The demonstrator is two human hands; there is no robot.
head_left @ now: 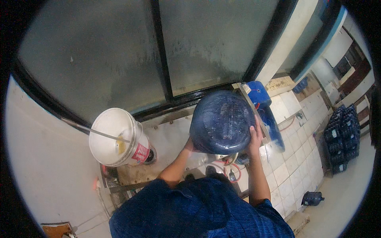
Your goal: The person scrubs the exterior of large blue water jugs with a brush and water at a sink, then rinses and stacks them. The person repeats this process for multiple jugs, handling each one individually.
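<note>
Between my two hands is a large blue water jug [223,123], its round base turned up toward me and its neck hidden below. My left hand [191,145] grips the lower left side, its fingers mostly hidden behind the jug. On the right side my right hand [255,137] presses against the wall of the jug with its fingers pointing up. Beneath it is a metal-topped bench [170,137]. A red hose [234,174] loops near the bench's front edge, below the jug.
A white lidded bucket [113,137] stands on the left, a thin rod [95,131] across its lid. Blue containers [264,103] sit right of the bench. Stacked jugs [342,137] and one lying jug [312,198] are on the far right. Dark-framed glass panels [119,59] rise behind.
</note>
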